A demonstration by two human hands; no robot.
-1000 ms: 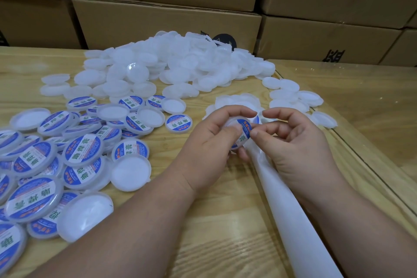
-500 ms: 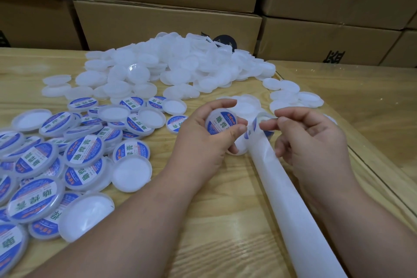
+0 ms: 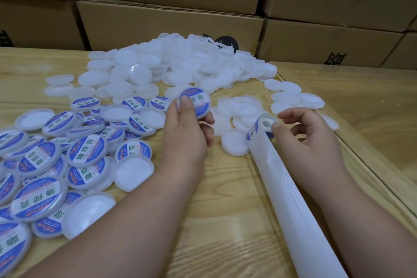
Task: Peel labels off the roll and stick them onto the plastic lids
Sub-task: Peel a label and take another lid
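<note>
1. Plastic, round and white, the labelled lid [image 3: 195, 102] is pinched in the left hand [image 3: 186, 133], thumb across its blue-and-white label and fingers curled behind it; it is held up above the wooden table [image 3: 216, 221], face toward the camera
2. Just to the right, the right hand [image 3: 309, 140] rests beside the label roll [image 3: 262, 130], thumb tip touching the roll's top end; its fingers are loosely curled (whether they actually pinch anything I cannot tell)
3. From the roll a long strip of white backing paper [image 3: 293, 205] runs down toward the camera between the two forearms
4. Finished lids with labels [image 3: 86, 151] lie heaped on the left side of the table, some face up, a few turned over showing bare white undersides
5. A big pile of bare white lids [image 3: 180, 63] sits at the back of the table, with a small cluster of bare lids [image 3: 239, 110] just beyond the roll and more scattered to the right
6. Cardboard boxes [image 3: 171, 20] are stacked behind the table
</note>
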